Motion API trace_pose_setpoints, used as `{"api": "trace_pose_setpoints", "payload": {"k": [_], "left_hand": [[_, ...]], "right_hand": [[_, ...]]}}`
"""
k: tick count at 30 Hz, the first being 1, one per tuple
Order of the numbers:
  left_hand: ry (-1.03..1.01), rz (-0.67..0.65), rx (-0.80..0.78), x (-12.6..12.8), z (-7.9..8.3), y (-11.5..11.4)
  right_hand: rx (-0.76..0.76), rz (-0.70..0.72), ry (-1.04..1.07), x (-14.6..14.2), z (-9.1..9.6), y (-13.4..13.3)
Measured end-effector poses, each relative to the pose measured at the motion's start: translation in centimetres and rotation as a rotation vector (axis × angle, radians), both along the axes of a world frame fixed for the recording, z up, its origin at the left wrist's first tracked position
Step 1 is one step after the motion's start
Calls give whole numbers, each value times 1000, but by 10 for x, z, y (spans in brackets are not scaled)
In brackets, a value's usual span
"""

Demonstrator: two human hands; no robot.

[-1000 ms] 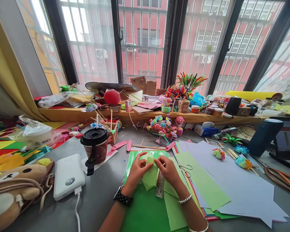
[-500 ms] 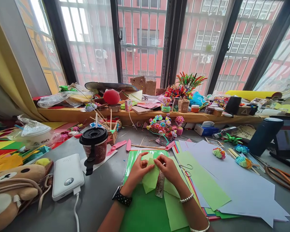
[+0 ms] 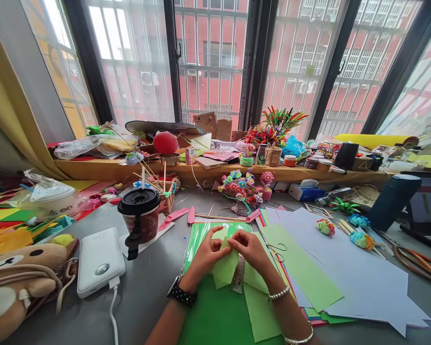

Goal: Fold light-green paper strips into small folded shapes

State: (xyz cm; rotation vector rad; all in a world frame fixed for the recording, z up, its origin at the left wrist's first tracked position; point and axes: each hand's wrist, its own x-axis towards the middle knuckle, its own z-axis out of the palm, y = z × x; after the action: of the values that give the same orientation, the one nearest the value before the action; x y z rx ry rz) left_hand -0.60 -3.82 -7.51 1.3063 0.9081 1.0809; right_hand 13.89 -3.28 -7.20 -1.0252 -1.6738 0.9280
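Both hands pinch a small piece of light green paper [image 3: 224, 268] just above a dark green sheet [image 3: 215, 311]. My left hand [image 3: 204, 256], with a black watch on its wrist, grips the piece's upper left edge. My right hand [image 3: 251, 250], with a bead bracelet at the wrist, pinches the top edge close beside the left fingers. A ruler [image 3: 239, 275] lies under the right hand, partly covered by the paper. More light green sheets [image 3: 298, 268] lie to the right.
A lidded cup [image 3: 140, 215] and a white power bank [image 3: 100, 261] with its cable stand at the left, next to a plush bear bag [image 3: 17, 282]. White paper [image 3: 359, 278], scissors [image 3: 278, 254] and paper flowers [image 3: 242, 189] lie at the right and behind. The window ledge [image 3: 208, 170] is crowded.
The two hands have drawn closer together at the top edge of the light green piece, which has shifted a little. Nothing else on the table has moved.
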Motion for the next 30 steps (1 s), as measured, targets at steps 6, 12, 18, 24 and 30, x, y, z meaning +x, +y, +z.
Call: {"api": "trace_pose_setpoints", "payload": {"k": [6,12,18,24,30], "left_hand": [[-117,152,12,-1,-1,4],[-204,568,83,-10,2,6],[-204,571,68,-9,4,4],[-57,245,-15,0,0,4],[15,138,55,2,-2,4]], "right_hand": [[-26,-117,89,2,-5,5],[-91,-294,253,7,-7,8],[-197,-285,406,7,-1,4],[-292,-156,487,-2,2,-1],[-345,-14,435,-11,-1,-3]]}}
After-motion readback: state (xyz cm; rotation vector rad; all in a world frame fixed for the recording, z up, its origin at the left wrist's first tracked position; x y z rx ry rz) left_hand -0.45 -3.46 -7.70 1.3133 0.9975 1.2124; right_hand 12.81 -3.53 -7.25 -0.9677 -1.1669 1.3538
